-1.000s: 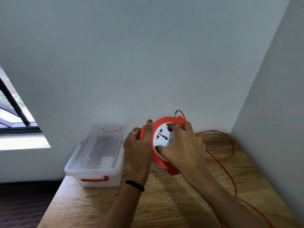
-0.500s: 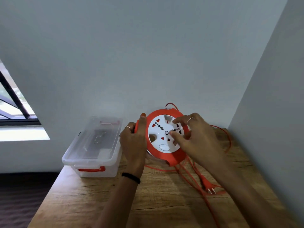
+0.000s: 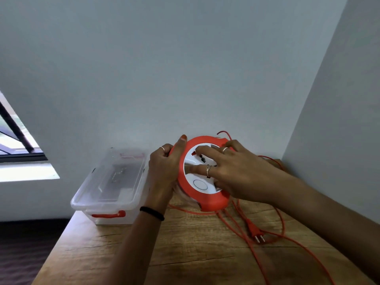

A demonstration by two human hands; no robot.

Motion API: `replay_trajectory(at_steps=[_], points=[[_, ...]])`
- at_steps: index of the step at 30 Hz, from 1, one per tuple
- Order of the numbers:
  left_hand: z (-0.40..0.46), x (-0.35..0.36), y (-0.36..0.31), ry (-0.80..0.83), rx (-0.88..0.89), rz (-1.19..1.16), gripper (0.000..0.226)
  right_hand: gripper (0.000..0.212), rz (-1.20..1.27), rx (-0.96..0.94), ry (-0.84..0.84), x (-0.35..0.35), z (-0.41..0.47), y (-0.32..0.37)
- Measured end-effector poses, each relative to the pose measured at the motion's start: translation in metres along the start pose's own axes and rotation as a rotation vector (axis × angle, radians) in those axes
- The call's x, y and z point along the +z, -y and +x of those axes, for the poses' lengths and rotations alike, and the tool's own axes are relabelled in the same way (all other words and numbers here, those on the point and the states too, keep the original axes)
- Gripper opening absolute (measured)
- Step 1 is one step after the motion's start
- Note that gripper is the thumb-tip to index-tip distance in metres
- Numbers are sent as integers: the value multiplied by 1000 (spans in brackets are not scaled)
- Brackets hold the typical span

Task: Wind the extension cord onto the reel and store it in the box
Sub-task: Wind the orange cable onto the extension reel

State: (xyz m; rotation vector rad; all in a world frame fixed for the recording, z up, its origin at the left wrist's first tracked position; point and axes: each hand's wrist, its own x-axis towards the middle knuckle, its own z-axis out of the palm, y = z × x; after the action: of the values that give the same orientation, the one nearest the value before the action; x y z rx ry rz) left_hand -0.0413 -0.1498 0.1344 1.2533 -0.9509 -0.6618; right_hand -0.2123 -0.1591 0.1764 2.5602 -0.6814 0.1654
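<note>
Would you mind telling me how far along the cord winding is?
Nothing is finished. In hand: the left hand grips the reel while the right hand works its white face. Left: much cord and the plug lie loose on the table; the box is shut.

No readable text, labels or numbers on reel (image 3: 205, 199), box (image 3: 115, 194) or elsewhere

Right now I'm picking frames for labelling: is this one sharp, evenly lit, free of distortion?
Head view: the reel and plug are fairly sharp; the clear box looks hazy; the window is blown out; wide-angle lens slants the walls; both hands, left and right, slightly soft.
</note>
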Motion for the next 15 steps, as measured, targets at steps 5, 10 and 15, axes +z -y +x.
replay_trajectory(at_steps=[5, 10, 15], points=[[-2, 9, 1, -9, 44, 29, 53, 58, -38, -127, -49, 2, 5, -12], [-1, 20, -1, -22, 146, 131, 54, 59, 37, -97, -119, 9, 3, -19], [-3, 36, -1, -153, 135, 137, 54, 61, 263, 360, -170, 15, -5, -9]])
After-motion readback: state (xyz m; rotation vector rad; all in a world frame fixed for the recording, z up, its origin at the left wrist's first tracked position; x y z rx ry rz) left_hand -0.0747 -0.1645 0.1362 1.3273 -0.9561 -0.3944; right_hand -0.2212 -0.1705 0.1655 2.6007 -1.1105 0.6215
